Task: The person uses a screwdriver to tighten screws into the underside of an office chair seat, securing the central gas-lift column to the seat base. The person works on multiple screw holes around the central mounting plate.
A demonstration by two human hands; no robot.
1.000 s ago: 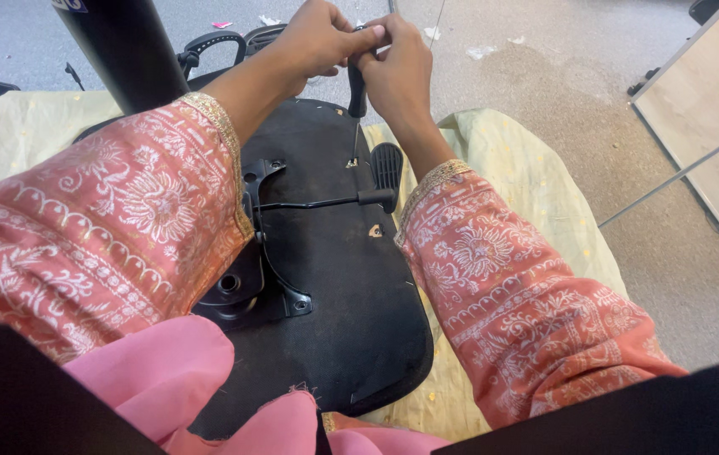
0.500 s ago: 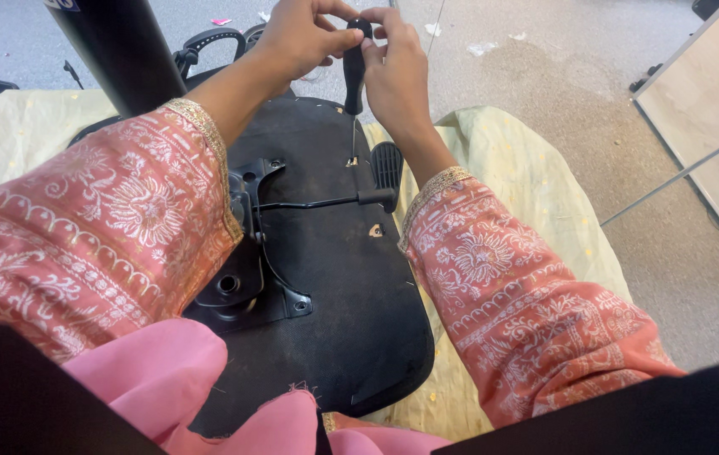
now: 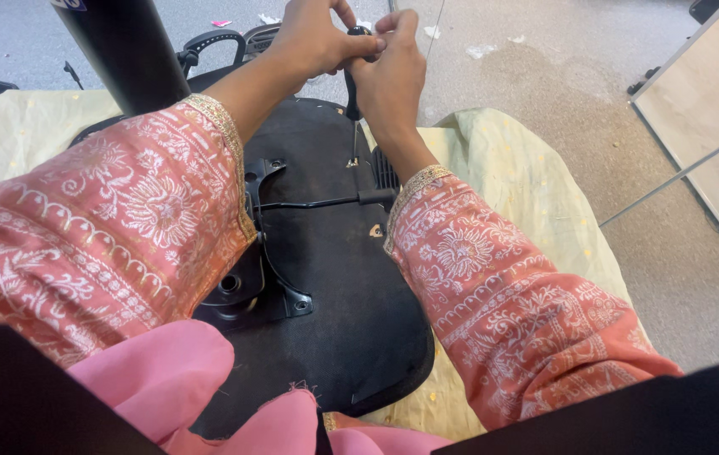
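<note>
An upturned black chair seat (image 3: 326, 278) lies on a pale yellow cloth (image 3: 511, 194). Its metal mechanism plate (image 3: 262, 278) and a black lever (image 3: 326, 202) face up. A screwdriver (image 3: 352, 101) with a black handle stands upright, its tip on a screw near the seat's far edge. My left hand (image 3: 313, 38) and my right hand (image 3: 393, 72) are both wrapped around the screwdriver's handle at the top of the view. Both arms wear pink-orange patterned sleeves.
A black cylindrical column (image 3: 119, 50) rises at the upper left. A black armrest (image 3: 212, 42) lies behind the seat. A light wooden panel (image 3: 705, 126) with a metal edge lies on the grey carpet at right. Pink fabric (image 3: 157, 379) covers my lap.
The view has shifted a little and the screwdriver's shaft now shows below my hands. Both hands stay clasped on its handle, turned slightly.
</note>
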